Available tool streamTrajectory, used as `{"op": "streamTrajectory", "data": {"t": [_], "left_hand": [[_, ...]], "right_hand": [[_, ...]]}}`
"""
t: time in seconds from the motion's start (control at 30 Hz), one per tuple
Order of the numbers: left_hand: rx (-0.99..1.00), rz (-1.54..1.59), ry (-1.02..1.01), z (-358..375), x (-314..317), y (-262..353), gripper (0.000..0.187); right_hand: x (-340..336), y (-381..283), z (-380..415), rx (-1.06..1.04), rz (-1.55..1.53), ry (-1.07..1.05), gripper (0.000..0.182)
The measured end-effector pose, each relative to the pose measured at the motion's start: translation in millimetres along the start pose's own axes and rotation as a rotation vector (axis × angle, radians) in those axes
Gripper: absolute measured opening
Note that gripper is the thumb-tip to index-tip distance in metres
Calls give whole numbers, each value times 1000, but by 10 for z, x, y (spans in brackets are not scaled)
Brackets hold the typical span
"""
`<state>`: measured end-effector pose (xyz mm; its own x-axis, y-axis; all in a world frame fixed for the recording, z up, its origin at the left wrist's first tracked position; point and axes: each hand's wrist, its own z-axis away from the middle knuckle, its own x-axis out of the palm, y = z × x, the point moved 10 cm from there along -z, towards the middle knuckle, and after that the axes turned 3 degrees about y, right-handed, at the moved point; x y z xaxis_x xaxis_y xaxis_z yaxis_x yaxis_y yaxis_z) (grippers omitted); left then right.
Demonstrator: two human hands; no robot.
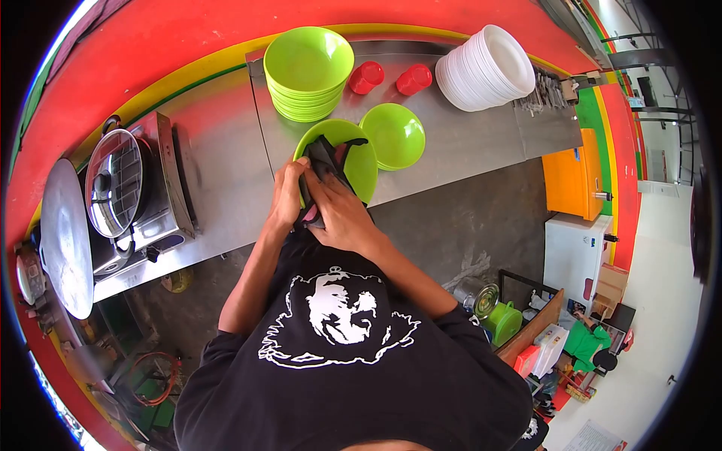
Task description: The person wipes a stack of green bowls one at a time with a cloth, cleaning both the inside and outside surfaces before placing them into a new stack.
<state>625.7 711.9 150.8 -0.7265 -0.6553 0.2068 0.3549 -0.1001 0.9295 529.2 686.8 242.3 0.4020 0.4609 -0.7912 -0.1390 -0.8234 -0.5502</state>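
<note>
A green bowl is tilted up in front of my chest, at the near edge of the steel counter. My left hand is closed on the bowl's left rim, its thumb touching a dark cloth. The black cloth, with some pink at its edge, is bunched inside the bowl and hangs over the near rim. My right hand presses the cloth against the bowl; its fingertips are partly hidden. Just beyond stands another green bowl, and behind it a tall stack of green bowls.
Two red cups and a stack of white plates stand along the back of the counter. Cutlery lies at its right end. On the left are a stove, a lidded pan and a large round metal lid.
</note>
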Motion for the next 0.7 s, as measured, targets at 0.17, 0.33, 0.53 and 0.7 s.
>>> {"op": "streamTrajectory", "data": {"t": [0.17,0.33,0.53,0.7], "left_hand": [[-109,223,55,54,0,44,52],[-266,-48,-19,139,73,9,90],[-65,-409,15,-29,-59,-4,77],[147,-8,102,-12,103,167,63]], "right_hand": [[-82,141,209,14,19,-26,72],[-476,388,394,67,-118,225,47],[-725,1202,583,567,-691,627,20],[-629,1295,622,808,-1036,761,43]]}}
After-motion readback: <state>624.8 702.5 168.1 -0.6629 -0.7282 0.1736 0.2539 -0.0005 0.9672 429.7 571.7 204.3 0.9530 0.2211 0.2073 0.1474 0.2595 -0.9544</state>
